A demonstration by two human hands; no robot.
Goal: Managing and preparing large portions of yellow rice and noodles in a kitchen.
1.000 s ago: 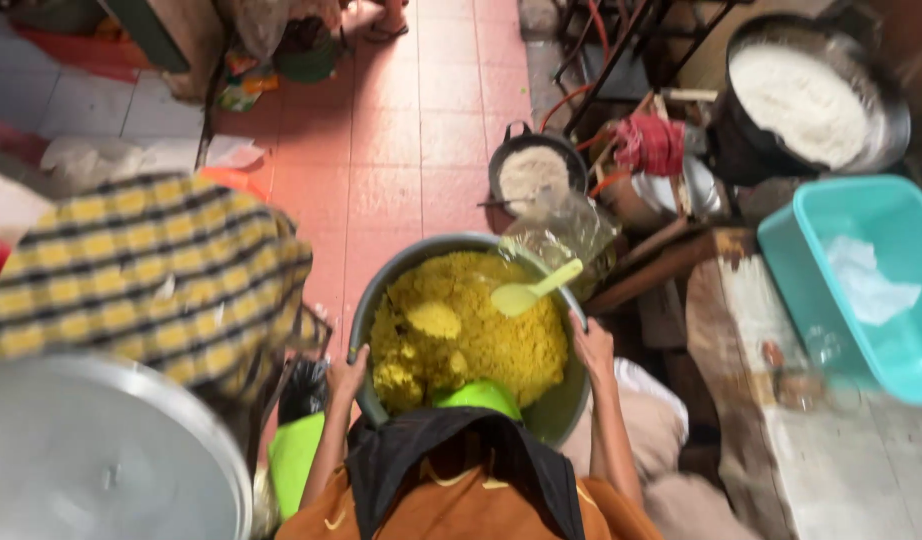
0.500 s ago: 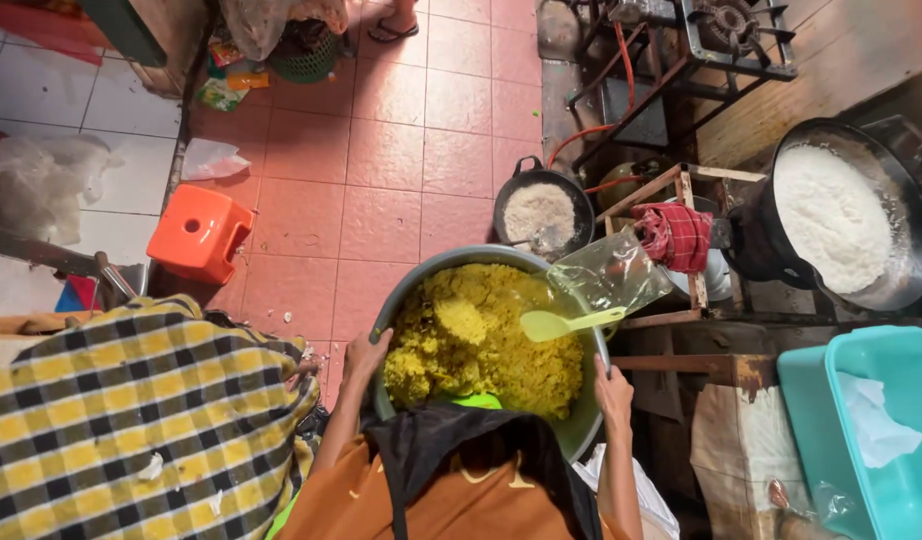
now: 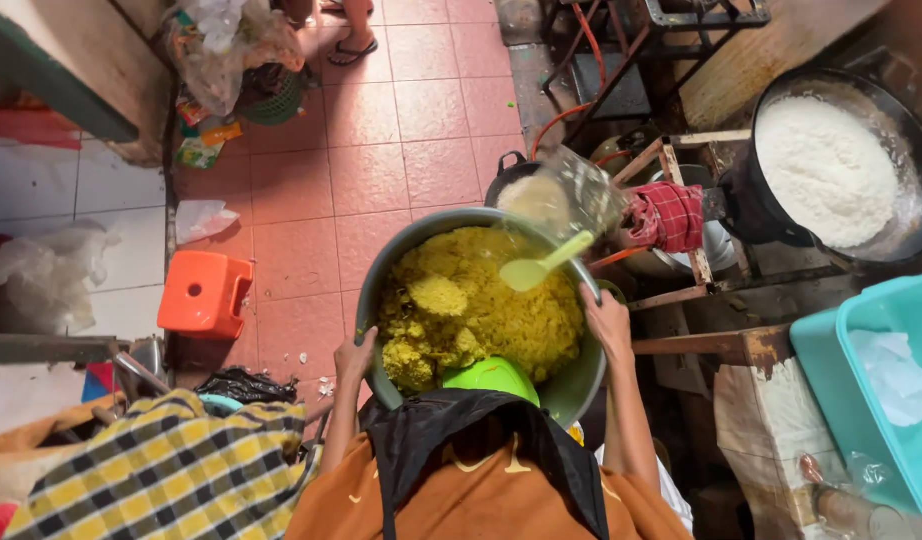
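Note:
I hold a big grey basin heaped with yellow rice in front of my chest. My left hand grips its left rim and my right hand grips its right rim. A light green spoon lies on the rice, its handle pointing to the upper right. A green bowl sits in the rice at the near edge. A clear plastic bag rests at the basin's far rim. My orange shirt and black apron fill the bottom of the view.
An orange plastic stool stands on the red tile floor at left. A black wok of white rice sits at upper right, a teal tub at right, a small pot beyond the basin. Yellow checked cloth lies lower left.
The view has swung, so the checked cloth slid to the lower left and the orange stool came into sight. Both hands stay on the basin's rim.

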